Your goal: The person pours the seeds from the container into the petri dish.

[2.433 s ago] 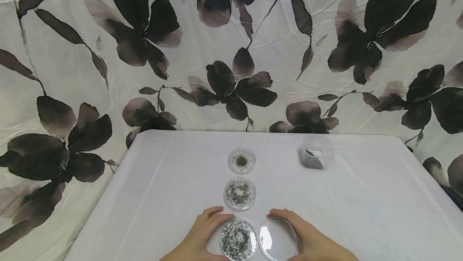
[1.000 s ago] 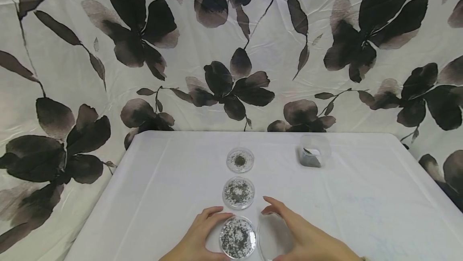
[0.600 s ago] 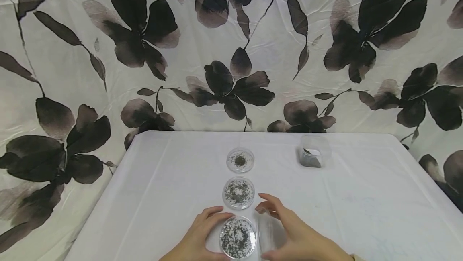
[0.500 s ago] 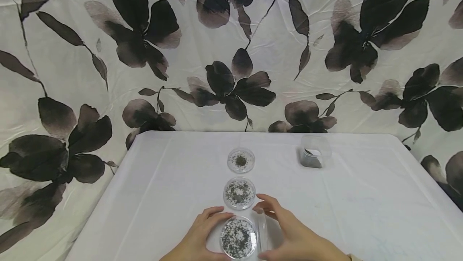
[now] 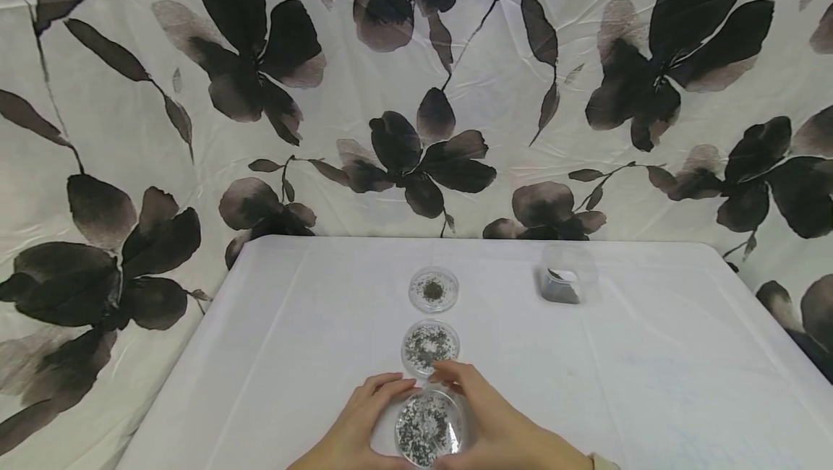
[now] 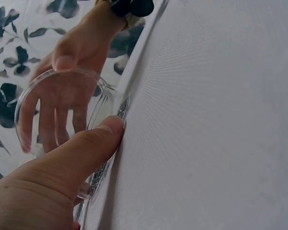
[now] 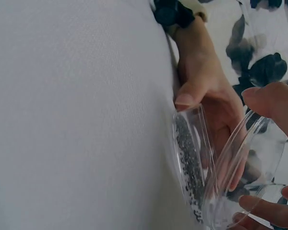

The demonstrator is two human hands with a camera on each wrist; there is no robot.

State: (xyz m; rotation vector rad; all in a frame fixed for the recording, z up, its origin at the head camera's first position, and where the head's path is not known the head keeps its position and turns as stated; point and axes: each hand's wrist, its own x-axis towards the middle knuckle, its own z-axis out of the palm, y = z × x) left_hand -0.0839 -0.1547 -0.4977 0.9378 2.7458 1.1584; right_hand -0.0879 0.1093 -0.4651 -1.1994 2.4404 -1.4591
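Observation:
My left hand (image 5: 358,423) grips the near petri dish (image 5: 419,430) by its sides, thumb at the front and fingers at the back. Dark and white bits are scattered over the dish's bottom. A clear lid (image 7: 221,191) is pinched at its rim by my right hand (image 5: 501,423). In the right wrist view the lid leans at a slant beside the upper edge of the dish, and from the head it overlaps the dish's right part. The left wrist view has my left thumb (image 6: 89,148) pressed along the dish wall, with the right hand and lid beyond.
Two more petri dishes line up behind: a middle one (image 5: 429,343) with scattered dark bits and a far one (image 5: 434,289) with a small dark heap. A clear tub (image 5: 562,278) with dark content stands at the back right of the white table (image 5: 293,325). A floral cloth (image 5: 520,94) hangs behind.
My right hand has lifted the lid from flat on the table right of the dish, tipped it on edge, and carried it left over the dish. The left hand has kept its place.

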